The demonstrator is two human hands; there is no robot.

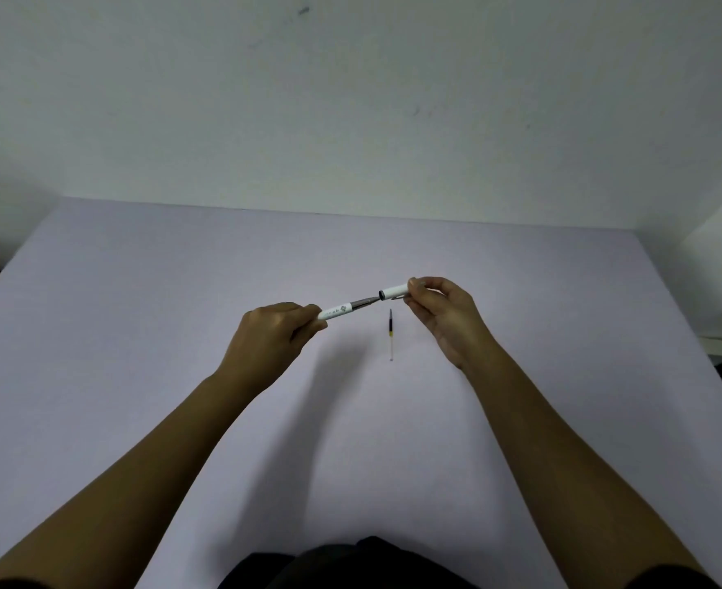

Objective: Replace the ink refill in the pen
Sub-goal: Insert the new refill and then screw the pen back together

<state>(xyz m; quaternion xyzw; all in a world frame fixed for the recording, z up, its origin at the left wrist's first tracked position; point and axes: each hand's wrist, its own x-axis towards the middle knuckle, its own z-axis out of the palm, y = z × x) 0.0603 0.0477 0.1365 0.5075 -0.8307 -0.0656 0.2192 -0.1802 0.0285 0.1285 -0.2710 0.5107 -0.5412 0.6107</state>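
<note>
One refill (391,338) on table (138,291), between hands

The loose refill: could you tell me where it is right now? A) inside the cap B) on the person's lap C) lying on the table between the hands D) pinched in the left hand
C: the refill lies alone on the table, apart from both hands, which hold the pen parts.

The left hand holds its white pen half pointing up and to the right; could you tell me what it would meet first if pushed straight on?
Probably the white pen piece held by the right hand; depth is unclear.
</note>
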